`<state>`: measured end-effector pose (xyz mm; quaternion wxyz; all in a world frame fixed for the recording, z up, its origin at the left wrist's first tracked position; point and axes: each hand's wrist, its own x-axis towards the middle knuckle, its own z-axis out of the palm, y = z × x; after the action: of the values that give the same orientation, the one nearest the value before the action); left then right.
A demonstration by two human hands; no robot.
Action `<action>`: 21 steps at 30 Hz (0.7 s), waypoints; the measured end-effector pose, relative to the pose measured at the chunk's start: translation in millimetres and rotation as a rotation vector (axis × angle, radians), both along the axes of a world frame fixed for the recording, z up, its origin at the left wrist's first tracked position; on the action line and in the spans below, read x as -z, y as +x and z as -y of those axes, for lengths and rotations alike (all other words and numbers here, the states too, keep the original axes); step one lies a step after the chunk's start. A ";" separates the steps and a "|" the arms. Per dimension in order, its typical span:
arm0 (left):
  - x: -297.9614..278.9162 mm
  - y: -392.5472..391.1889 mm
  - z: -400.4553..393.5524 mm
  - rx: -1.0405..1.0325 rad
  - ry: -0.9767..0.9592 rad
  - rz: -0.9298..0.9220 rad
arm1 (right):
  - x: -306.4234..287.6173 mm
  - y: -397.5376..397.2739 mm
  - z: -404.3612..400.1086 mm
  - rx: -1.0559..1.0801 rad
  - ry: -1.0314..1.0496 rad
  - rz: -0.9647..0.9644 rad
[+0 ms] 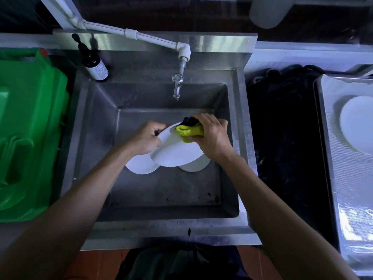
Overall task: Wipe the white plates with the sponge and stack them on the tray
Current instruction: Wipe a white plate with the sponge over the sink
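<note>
Sink (232, 110): holds two more plates beneath the one I work on.
Tray (331, 138): at my right, one plate (359, 126) already placed.
Held plate (177, 152): tilted over the sink so its face meets the sponge.
Left hand (145, 140): grip clamped on plate rim, steadying it.
Right hand (212, 136): grip clamped on sponge (189, 132), pressing its far edge.

Plates (141, 164) in sink (161, 199); tray (331, 158) right.

the plates (173, 152) are plain white, the sponge (189, 132) yellow-green with a black side. the sink (167, 190) is dull grey steel (dark specks near its front), the container (30, 134) bright green, the bottle (93, 62) dark brown with a white label, the tray (331, 150) silver-grey.
</note>
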<state>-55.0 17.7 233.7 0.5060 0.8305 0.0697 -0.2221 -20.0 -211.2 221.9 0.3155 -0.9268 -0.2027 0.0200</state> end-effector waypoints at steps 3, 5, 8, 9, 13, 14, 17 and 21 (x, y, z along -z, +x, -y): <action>1.5 0.4 3.8 0.068 0.040 0.059 | 1.2 -6.5 -0.6 -0.020 -0.046 0.048; 3.0 -1.6 5.6 0.092 0.087 0.105 | 3.4 -12.7 0.7 0.002 -0.061 0.067; 7.1 -8.3 12.0 0.083 0.133 0.166 | 7.0 -23.8 1.1 0.063 -0.083 0.136; 8.7 -11.2 14.6 0.050 0.141 0.180 | 7.4 -26.7 1.4 0.079 -0.086 0.154; 15.3 -26.0 26.0 -0.102 0.116 0.224 | 7.4 -34.7 5.9 0.120 -0.073 0.233; 17.7 -29.4 28.4 -0.139 0.098 0.223 | 7.4 -36.8 7.2 0.125 -0.073 0.255; 24.5 -38.9 33.5 -0.233 0.078 0.224 | 7.9 -41.9 10.1 0.147 -0.077 0.299; 29.6 -56.4 33.9 -0.341 0.063 0.184 | 6.9 -45.8 13.1 0.196 -0.038 0.345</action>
<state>-111.4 -16.2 204.1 0.5143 0.8389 0.1697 -0.0543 -65.9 -224.3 215.0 0.2588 -0.9376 -0.1623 -0.1659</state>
